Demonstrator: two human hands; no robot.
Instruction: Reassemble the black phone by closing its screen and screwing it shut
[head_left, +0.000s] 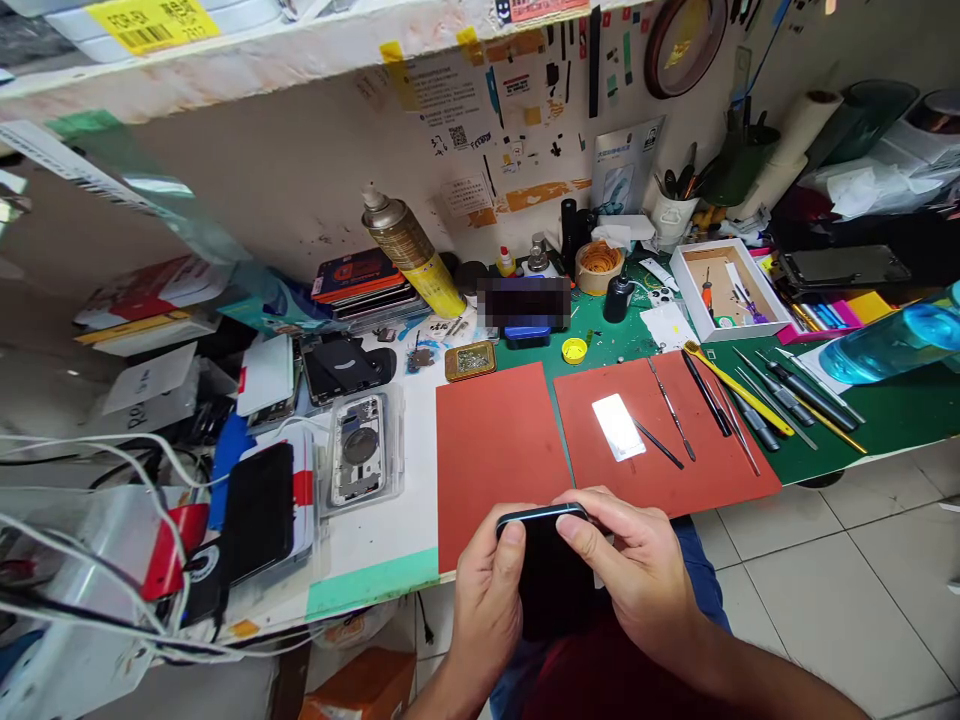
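A dark smartphone [555,580] is held in front of the table edge, its black screen facing me. My left hand [491,580] grips its left side, thumb on the upper left corner of the screen. On the other side, my right hand [634,560] clasps the phone with the thumb pressed near its top right corner. Beyond the hands lie two reddish-brown mats [495,430]. On the right mat rest a white card-like piece [619,427], a thin black stick [660,445] and a slim metal tool [671,408].
To the right are a yellow-handled brush [739,388], several tweezers and pen-like tools, and a blue bottle [892,340]. At left sit an opened phone housing [358,450] in a clear tray, a black phone [259,510] and loose white cables [157,500]. A shelf edge [300,50] overhangs the table.
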